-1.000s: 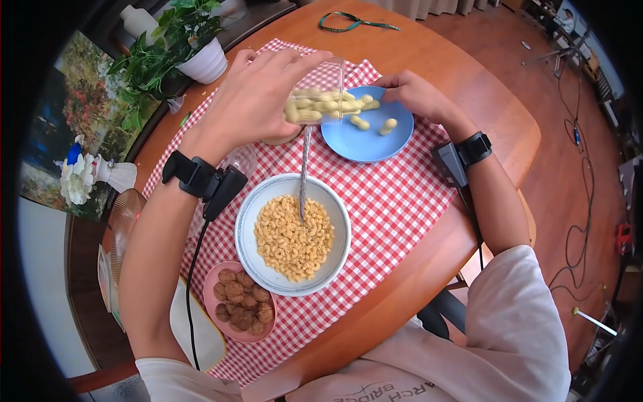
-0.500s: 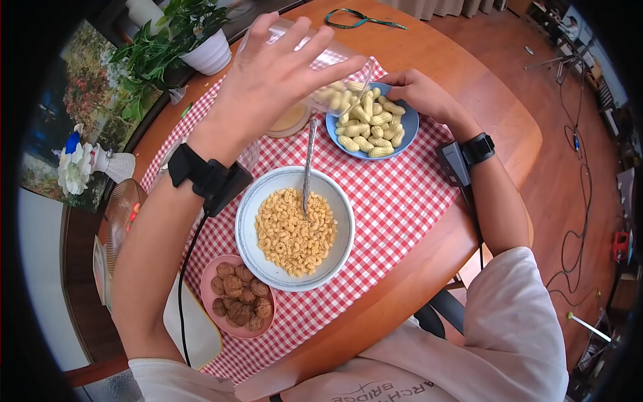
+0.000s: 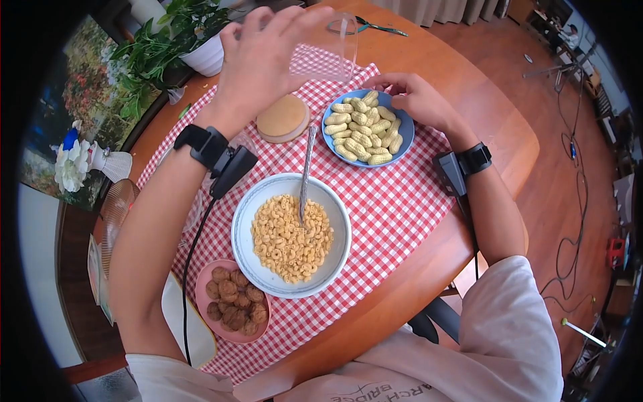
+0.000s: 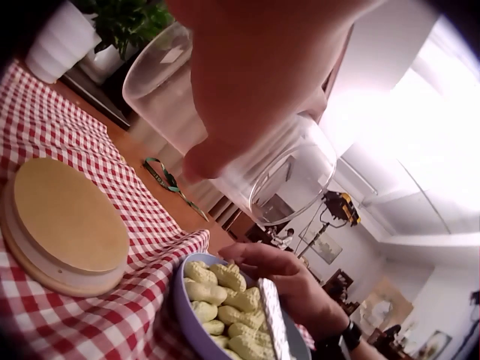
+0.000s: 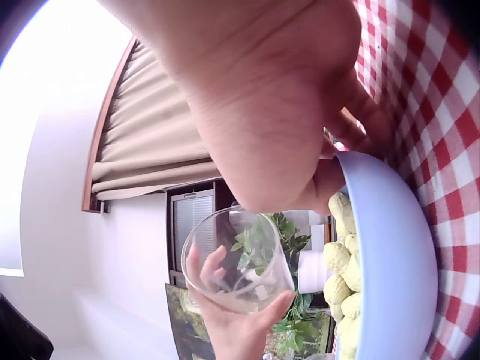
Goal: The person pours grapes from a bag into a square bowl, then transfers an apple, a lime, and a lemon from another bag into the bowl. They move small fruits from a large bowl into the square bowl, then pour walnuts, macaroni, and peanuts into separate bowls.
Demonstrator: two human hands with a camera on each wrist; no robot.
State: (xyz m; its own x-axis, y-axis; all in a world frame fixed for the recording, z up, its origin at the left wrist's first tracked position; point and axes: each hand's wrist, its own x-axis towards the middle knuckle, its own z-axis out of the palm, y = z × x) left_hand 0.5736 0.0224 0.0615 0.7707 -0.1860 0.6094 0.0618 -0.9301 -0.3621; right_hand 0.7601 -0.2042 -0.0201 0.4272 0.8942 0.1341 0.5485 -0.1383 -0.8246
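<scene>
My left hand (image 3: 258, 63) grips a clear, see-through jar (image 3: 325, 57) above the far side of the cloth; nothing shows inside it. Just right of the jar, a blue bowl (image 5: 397, 247) holds a heap of peanuts (image 3: 365, 130) in their shells. At its far rim is my right hand (image 3: 420, 99); in the right wrist view the thumb lies inside the rim and the other fingers outside, pinching it. A round lid (image 3: 280, 119) with a wooden top lies on the cloth below the left hand.
Nearer me stands a large white bowl (image 3: 328, 268) of macaroni (image 3: 291, 238) with a spoon (image 3: 307, 167) leaning in it. Beside it, a pink bowl (image 3: 201, 288) holds walnuts (image 3: 234, 301). A potted plant (image 3: 201, 57) and a green cord (image 3: 382, 29) are at the back.
Peanuts have poured out of the jar into the blue bowl. The left hand has since drawn the emptied jar up and away from the bowl. The right hand has stayed at the bowl's rim.
</scene>
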